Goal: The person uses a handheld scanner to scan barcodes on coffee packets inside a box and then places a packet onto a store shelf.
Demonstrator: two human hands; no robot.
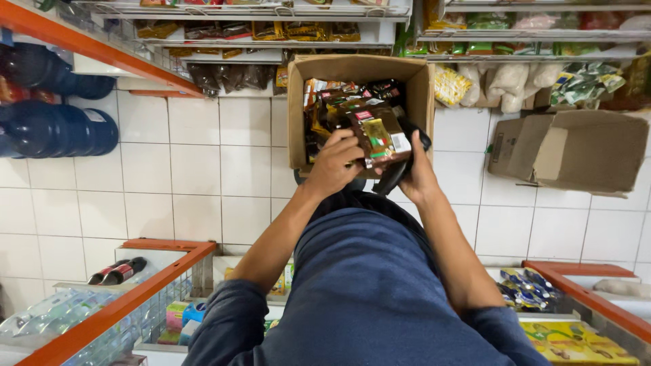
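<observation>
Just above the middle of the frame, our left hand [333, 166] was curled around the near-left edge of a bundle of glossy brown sachets [380, 135], fingers wrapped over its face, while our right hand [417, 175] was cupped against the bundle's right side and closed around a dark handheld device [400, 169] pinned beneath it. The bundle sat at the mouth of the open cardboard box [420, 88], which was crammed with more foil packets [332, 102] in reds, golds and browns and stood on the white tiled floor [196, 169]. We judged the bundle light but floppy: thin foil film, slick to the fingers, and likely to buckle or fan apart if pinched at one corner. The surest hold seemed to us across its middle, thumb on one face and fingers on the other, or with both palms pressing its short edges so the sachets stayed stacked. The contents looked powdery or granular, so crushing was a small worry, but a sharp snag could split a seam. To the right of the frame an empty carton [576, 152] lay tipped on its side, and at the upper left blue bottles [61, 129] were stacked under an orange shelf rail [102, 47].
</observation>
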